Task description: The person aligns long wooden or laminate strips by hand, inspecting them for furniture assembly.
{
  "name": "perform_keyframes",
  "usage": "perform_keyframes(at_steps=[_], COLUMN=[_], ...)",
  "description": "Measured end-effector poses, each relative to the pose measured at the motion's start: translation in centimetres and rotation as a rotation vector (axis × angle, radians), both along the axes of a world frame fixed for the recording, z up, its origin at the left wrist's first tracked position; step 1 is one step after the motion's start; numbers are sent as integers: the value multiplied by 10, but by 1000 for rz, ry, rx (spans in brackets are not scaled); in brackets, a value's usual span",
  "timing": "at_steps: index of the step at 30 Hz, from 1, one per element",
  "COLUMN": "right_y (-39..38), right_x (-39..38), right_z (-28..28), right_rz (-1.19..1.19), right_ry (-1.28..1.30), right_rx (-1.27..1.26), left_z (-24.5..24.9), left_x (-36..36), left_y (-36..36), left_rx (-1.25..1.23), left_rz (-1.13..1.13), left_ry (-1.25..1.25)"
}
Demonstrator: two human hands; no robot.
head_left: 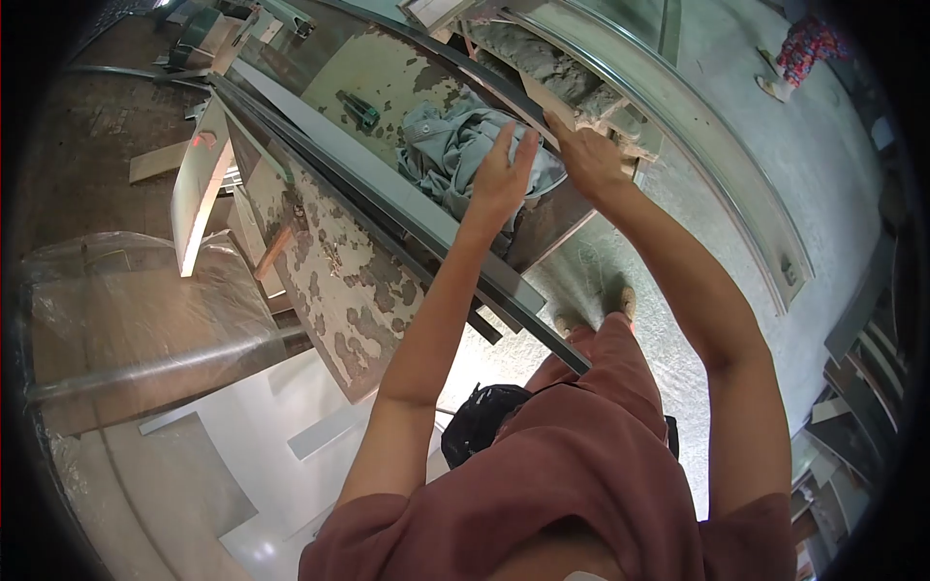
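My left hand [504,176] is over the grey cloth bundle [441,145], its fingers extended and somewhat apart, with nothing visible in them. To its right, my right hand [589,160] is at the end of a long dark strip [484,73], its fingers against the strip's edge; the thumb side is partly hidden. The cloth lies crumpled on a worn board with peeling paint [373,63]. Beside the cloth is a small green object [359,110]. Long dark and pale bars [387,208] run diagonally below my left hand.
A curved metal-edged panel [697,126] extends along the right. White sheets [281,426] and plastic-covered boards [145,300] are at lower left. Another person's patterned clothing [812,50] shows at upper right. Stacked strips [852,416] stand at the right edge.
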State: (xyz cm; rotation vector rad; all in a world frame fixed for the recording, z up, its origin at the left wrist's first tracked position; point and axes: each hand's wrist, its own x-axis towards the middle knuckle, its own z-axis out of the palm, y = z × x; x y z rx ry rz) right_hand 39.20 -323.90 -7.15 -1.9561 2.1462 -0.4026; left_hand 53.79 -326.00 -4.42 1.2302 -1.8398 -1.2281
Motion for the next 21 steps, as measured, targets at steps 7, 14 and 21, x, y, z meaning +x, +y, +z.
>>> perform_keyframes(at_steps=[7,14,21], right_y=[-61,-132,-177], right_x=[20,38,45], right_z=[-12,-24,-8], right_rz=[-3,-27,-16], right_ry=[-61,-119,-121], right_rx=[-51,8,116], left_z=[4,-5,-36], left_x=[5,-24,-47], left_y=[16,-7,-51], left_rx=[296,570,780], left_rz=[25,199,214], left_ry=[198,356,1018])
